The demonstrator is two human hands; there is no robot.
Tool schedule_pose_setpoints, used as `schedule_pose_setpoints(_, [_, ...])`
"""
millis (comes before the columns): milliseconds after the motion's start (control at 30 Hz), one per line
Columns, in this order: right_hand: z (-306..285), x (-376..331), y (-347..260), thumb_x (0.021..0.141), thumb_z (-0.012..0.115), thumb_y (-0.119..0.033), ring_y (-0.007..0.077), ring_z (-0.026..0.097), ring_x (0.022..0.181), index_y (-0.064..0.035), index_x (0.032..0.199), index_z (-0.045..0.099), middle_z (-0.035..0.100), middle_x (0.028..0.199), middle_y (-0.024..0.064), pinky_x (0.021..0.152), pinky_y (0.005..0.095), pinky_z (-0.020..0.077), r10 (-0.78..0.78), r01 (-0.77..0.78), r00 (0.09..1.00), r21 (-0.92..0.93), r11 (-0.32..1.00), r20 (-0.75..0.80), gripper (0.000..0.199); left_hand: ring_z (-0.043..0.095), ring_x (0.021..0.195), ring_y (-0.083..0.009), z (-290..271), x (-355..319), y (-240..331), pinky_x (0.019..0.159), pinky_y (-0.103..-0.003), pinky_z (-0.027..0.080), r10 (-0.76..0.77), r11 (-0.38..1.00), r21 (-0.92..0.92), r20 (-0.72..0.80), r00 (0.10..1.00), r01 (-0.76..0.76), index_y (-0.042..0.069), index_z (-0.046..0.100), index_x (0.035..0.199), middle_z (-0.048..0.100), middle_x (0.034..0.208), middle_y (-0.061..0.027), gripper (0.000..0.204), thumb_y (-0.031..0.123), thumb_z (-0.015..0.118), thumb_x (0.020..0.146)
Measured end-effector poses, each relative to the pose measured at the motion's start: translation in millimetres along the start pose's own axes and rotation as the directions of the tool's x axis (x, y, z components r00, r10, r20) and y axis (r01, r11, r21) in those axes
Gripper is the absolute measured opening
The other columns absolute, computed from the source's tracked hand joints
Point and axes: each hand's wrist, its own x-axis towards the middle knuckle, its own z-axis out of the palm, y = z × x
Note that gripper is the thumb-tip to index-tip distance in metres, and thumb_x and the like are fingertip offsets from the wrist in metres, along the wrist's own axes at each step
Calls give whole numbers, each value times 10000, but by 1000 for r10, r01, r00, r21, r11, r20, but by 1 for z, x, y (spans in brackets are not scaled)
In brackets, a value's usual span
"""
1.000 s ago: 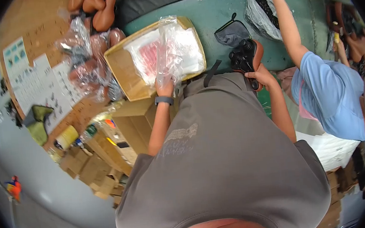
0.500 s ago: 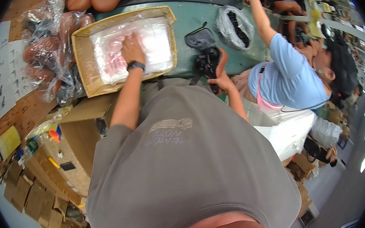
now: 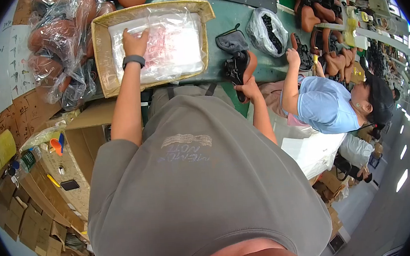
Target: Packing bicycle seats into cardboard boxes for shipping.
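a worker in a grey shirt leans over a green counter (image 3: 242, 20), left hand (image 3: 135, 41) laid flat with fingers spread on a stack of clear plastic bags (image 3: 171, 43) inside one shallow cardboard tray (image 3: 103, 63). the tray sits at the counter's near edge, its left wall just beside a heap of bagged brown shoes (image 3: 59, 48) that crowds that side; a strip of bare green lies open to the tray's right. the right hand (image 3: 247, 86) is closed around the heel of one black-and-brown shoe (image 3: 238, 66), held upright at the counter's edge just below a dark grey pouch (image 3: 231, 42). one clear bag of dark parts (image 3: 267, 27) rests further right. a second person in a light blue top (image 3: 327, 105) sits close at the right, one hand (image 3: 293, 56) raised over the counter, leaving little room between the two. an open cardboard box (image 3: 86, 138) stands under the left forearm.
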Motion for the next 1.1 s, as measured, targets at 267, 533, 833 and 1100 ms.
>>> schedule_pose_setpoints(267, [13, 12, 48, 771, 947, -164, 442, 756, 1056, 67, 1444, 336, 696, 1230, 317, 774, 526, 649, -54, 43, 993, -105, 994, -108, 937, 659, 1260, -416, -35, -95, 80, 1024, -533, 540, -45, 923, 336, 575, 817, -186, 61, 709, 1238, 705, 1334, -208, 410, 197, 817, 866])
schedule_pose_setpoints(533, [17, -8, 23, 760, 959, -263, 506, 706, 1210, 49, 1448, 341, 694, 1243, 375, 1040, 513, 559, -55, 39, 997, -251, 967, -60, 977, 752, 1200, -370, -1, -58, -33, 1013, -463, 608, -431, 378, 269, 898, 88, -886, 20, 808, 1218, 768, 1268, -268, 582, 339, 939, 750])
schedule_pose_setpoints(833, [-32, -113, 10, 863, 826, -61, 244, 767, 919, -36, 1468, 555, 742, 1082, 106, 797, 390, 655, -166, -73, 949, 697, 714, 269, 663, 751, 658, -196, -66, -108, 85, 651, -382, 572, 117, 971, -210, 830, 545, 111, -53, 776, 874, 773, 748, -140, 303, 230, 792, 982])
schedule_pose_setpoints(1100, [-46, -130, -99, 939, 756, -7, 333, 792, 1081, 50, 1512, 490, 726, 1302, 233, 927, 430, 672, -613, -175, 704, 924, 339, 358, 635, 774, 1022, -252, 45, -208, 149, 858, -364, 594, 666, 717, -311, 568, 483, -623, -19, 760, 1137, 805, 1123, -161, 269, 65, 809, 886])
